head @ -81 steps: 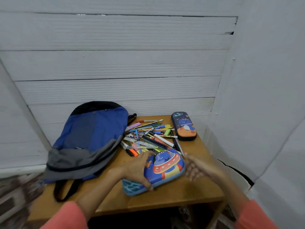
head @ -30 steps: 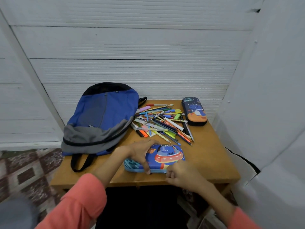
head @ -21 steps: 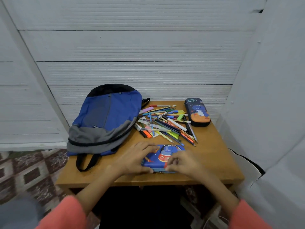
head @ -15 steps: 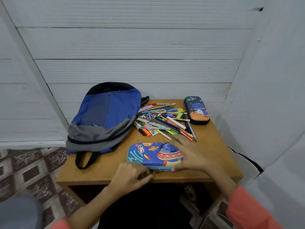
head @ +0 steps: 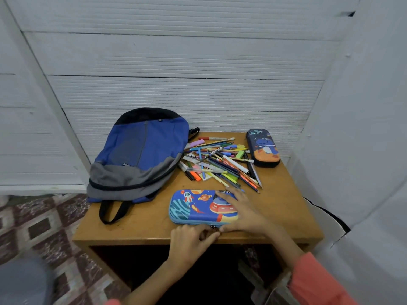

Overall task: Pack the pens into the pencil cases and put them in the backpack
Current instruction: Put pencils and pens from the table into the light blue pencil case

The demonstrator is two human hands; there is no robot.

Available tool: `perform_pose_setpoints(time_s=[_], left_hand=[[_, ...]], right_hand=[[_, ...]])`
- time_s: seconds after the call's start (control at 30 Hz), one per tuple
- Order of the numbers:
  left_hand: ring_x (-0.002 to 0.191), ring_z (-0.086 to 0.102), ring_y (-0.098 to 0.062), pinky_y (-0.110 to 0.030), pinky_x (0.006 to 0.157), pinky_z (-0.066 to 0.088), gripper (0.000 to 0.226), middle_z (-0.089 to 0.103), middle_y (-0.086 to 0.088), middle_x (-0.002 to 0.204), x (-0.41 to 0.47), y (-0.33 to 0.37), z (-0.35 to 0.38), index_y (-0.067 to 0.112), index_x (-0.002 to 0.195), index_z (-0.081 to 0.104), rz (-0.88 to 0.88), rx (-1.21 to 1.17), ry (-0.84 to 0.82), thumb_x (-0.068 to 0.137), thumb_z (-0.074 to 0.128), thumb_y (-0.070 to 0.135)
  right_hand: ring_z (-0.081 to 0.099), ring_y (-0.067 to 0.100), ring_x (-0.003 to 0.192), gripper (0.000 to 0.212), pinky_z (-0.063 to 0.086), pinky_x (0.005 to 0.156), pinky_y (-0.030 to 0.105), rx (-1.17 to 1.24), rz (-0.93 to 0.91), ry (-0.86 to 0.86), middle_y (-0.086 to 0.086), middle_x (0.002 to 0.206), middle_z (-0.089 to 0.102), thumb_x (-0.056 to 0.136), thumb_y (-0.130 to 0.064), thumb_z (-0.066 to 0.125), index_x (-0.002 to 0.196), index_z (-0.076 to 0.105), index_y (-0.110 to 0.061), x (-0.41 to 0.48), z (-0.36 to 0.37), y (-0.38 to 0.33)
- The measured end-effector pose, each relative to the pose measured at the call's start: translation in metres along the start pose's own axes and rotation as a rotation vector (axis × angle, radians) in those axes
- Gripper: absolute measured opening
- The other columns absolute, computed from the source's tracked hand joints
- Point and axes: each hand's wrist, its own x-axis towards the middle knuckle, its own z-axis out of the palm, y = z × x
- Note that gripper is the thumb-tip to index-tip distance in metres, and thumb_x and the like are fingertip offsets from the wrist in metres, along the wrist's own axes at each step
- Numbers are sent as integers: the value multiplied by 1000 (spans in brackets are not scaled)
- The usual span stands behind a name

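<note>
Since the earlier frame, the left hand (head: 191,238) has slid to the near edge of the blue pencil case (head: 199,206) and pinches its zipper pull, while the right hand (head: 239,211) lies open and flat on the lid, likely steadying it on the table (head: 279,208). Pens (head: 220,162) wait unpacked beside the backpack (head: 141,154).

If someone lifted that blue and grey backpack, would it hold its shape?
Probably not. The backpack lies flat and creased on the table, so it looks empty, light and floppy. Its strap hangs loose over the edge and would likely dangle.
</note>
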Motion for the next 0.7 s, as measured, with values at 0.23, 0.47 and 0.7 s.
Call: perform_pose_setpoints(time_s=[0.23, 0.47, 0.7], left_hand=[[68, 59, 3, -16, 60, 45, 23, 59, 22, 62, 1, 8, -1, 31, 83, 71, -136, -76, -38, 85, 63, 53], [64, 60, 7, -13, 51, 46, 21, 61, 25, 63, -12, -35, -22, 35, 81, 65, -23, -86, -23, 87, 55, 53], [56, 55, 7, -14, 46, 44, 27, 59, 24, 67, -13, -103, -68, 41, 95, 63, 54, 99, 64, 91, 43, 59]], right_hand=[[-1, 11, 146, 99, 22, 117, 49, 13, -14, 27, -23, 155, -1, 69, -68, 70, 144, 8, -58, 1, 2, 2], [4, 12, 145, 99, 30, 114, 48, 9, -16, 14, -21, 155, 1, 69, -66, 71, 143, 6, -60, 2, 2, 4], [6, 11, 145, 97, 33, 112, 46, 34, -28, 14, -22, 155, 2, 69, -63, 72, 142, 8, -61, 3, 2, 4]])
